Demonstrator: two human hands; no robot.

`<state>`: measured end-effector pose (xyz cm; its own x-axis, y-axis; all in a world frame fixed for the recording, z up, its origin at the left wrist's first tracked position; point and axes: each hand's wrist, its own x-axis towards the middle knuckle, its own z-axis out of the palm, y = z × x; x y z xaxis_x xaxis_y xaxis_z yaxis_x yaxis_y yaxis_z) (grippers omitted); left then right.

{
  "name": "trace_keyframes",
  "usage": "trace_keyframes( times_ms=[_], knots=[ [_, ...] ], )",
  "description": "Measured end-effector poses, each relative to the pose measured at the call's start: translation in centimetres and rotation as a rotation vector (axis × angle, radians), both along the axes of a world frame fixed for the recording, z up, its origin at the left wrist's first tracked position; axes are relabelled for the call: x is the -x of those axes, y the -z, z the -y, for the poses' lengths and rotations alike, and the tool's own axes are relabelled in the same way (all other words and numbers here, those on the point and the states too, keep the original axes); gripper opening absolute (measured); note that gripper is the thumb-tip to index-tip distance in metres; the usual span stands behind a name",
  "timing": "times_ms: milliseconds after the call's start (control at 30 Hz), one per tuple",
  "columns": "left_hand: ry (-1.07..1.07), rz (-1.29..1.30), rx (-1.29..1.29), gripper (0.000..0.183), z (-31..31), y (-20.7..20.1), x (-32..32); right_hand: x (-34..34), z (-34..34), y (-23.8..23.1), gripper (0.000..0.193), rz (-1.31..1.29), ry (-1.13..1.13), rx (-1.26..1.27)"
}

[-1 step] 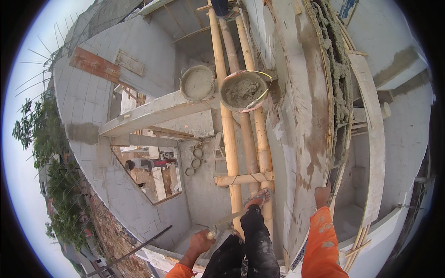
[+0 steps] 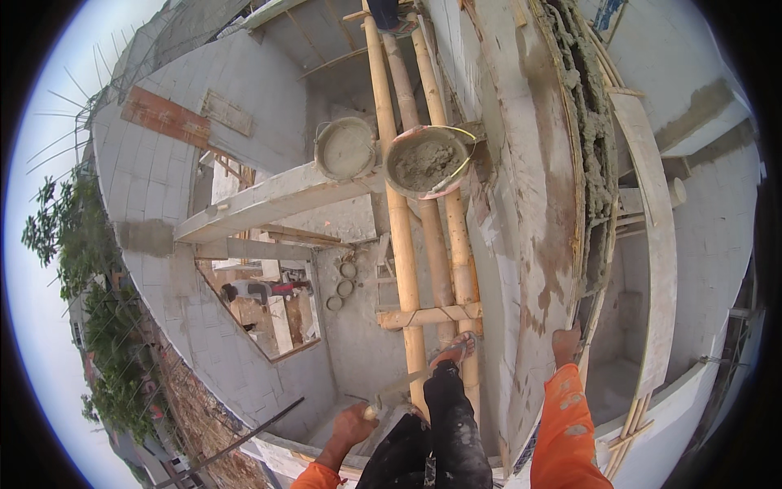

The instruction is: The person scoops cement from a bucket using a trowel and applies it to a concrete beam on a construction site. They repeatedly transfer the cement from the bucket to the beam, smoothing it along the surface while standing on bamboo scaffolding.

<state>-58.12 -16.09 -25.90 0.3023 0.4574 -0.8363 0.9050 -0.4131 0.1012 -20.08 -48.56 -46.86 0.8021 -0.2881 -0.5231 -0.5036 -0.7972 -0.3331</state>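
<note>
Left hand (image 2: 353,425): your fingers are curled closed round the handle of a trowel (image 2: 399,385).
Trowel: blade angled toward the left edge of the bamboo poles (image 2: 407,269), near end.
Right hand (image 2: 566,346): at the formwork board's (image 2: 529,204) right edge; fingers hidden, you cannot tell how far open or whether gripping.
Mortar bucket (image 2: 428,161): on the poles, far from your hands.
</note>
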Motion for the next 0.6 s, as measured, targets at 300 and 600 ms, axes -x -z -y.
trace_keyframes(
  times_ms=[300, 600],
  knots=[
    [0.127, -0.073, 0.018, 0.043, -2.7, -0.9, -4.2, 0.3, -0.2, -1.0, 0.074, -0.026, 0.008, 0.025],
    [0.284, -0.081, 0.021, 0.037, -4.0, -3.2, -12.7, 1.2, 0.4, -1.2, 0.081, -0.113, 0.09, -0.023]
  ],
)
